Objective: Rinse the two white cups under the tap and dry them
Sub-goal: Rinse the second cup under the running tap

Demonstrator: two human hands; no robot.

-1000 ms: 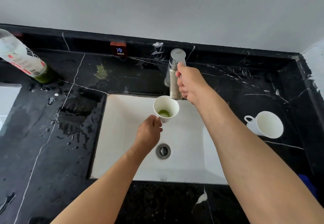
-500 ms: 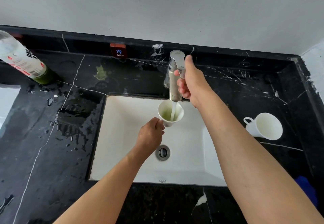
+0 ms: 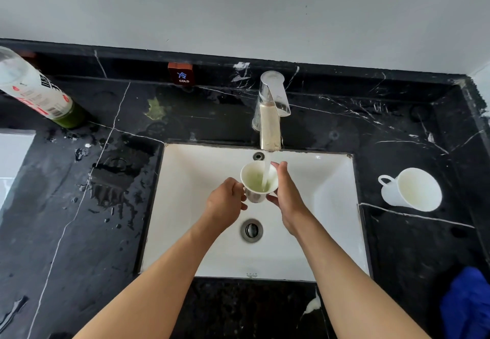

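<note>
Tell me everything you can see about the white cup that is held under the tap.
The cup is small, white and glossy, like ceramic, narrowing toward its base. It is held above the sink, roughly upright and tipped a little toward the camera. A stream from the tap falls inside, where pale green liquid collects. The left hand grips its left side and the right hand its right side. Its handle is not visible.

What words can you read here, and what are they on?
"COLD", under a blue Chinese character "冷": on the small dark sign on the back ledge, left of the tap.
Print on the bottle label: too blurred to read.
</note>
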